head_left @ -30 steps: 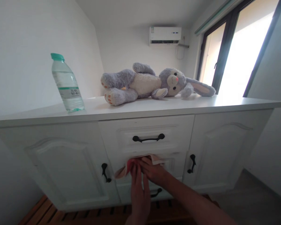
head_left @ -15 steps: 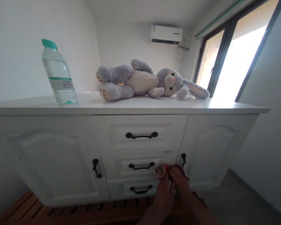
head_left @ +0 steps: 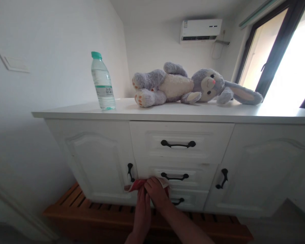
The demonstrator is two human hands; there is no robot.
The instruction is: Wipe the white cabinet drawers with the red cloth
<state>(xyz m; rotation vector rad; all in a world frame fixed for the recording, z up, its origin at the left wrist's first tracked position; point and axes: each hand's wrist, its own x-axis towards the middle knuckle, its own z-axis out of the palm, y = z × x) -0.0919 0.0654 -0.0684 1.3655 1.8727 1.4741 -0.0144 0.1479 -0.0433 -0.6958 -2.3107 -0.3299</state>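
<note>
My left hand [head_left: 141, 212] and my right hand [head_left: 156, 194] press together on a pink-red cloth [head_left: 136, 184] against the lower left of the white cabinet's drawer stack [head_left: 152, 171]. The cloth lies between the left door's black handle [head_left: 129, 171] and the middle drawer's handle [head_left: 174, 176]. Both hands are laid flat over the cloth, the fingers of the right over its upper edge. Most of the cloth is hidden under my hands.
A water bottle [head_left: 102, 82] with a green cap and a grey plush rabbit [head_left: 190, 85] lie on the cabinet top [head_left: 218, 113]. A wooden slatted base [head_left: 96, 214] runs under the cabinet. A wall is at the left, a window at the right.
My hands and the cloth slid from the right end of the middle drawer to its left end, beside the left door's handle. The view swung left.
</note>
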